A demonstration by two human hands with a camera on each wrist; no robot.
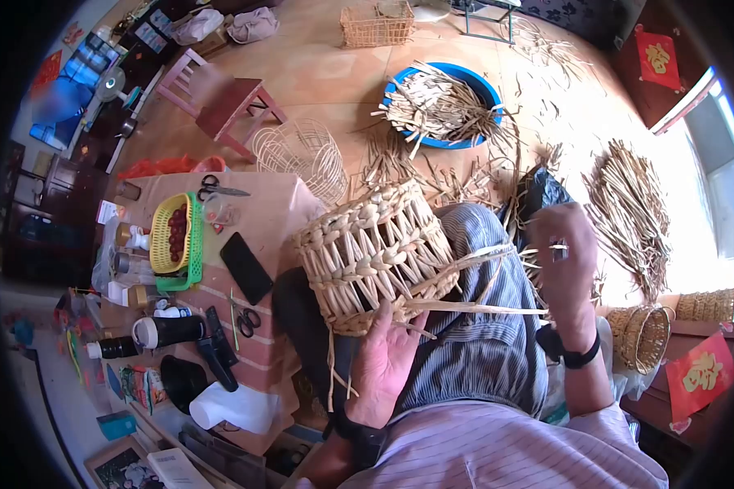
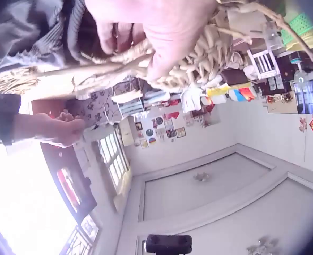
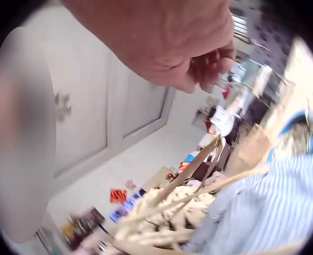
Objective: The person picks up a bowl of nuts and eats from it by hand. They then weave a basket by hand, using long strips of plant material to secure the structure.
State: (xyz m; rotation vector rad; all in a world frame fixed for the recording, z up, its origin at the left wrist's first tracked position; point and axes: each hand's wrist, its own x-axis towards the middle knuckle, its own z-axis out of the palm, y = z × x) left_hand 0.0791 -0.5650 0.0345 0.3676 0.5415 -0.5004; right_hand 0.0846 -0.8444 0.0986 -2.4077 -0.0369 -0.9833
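A woven straw basket [image 1: 375, 261] with open slatted sides lies tilted on the person's lap. My left hand [image 1: 381, 359] grips its near edge; in the left wrist view, the thumb [image 2: 164, 56] lies against the braided weave and the other fingers bend behind it. Long loose straw strands [image 1: 481, 307] stick out from the basket to the right. Raised above the right knee, my right hand [image 1: 564, 253] is blurred and apart from the basket. Its fingers [image 3: 220, 64] are loosely bent in the right wrist view, with no strand visible in them.
At the left, a table [image 1: 257, 191] carries scissors [image 1: 249, 322], a phone [image 1: 246, 267] and a yellow basket [image 1: 171, 232]. A blue tub [image 1: 493, 98] of straw stands ahead on the floor. Straw bundles [image 1: 632, 216] and small woven baskets [image 1: 640, 334] are at the right.
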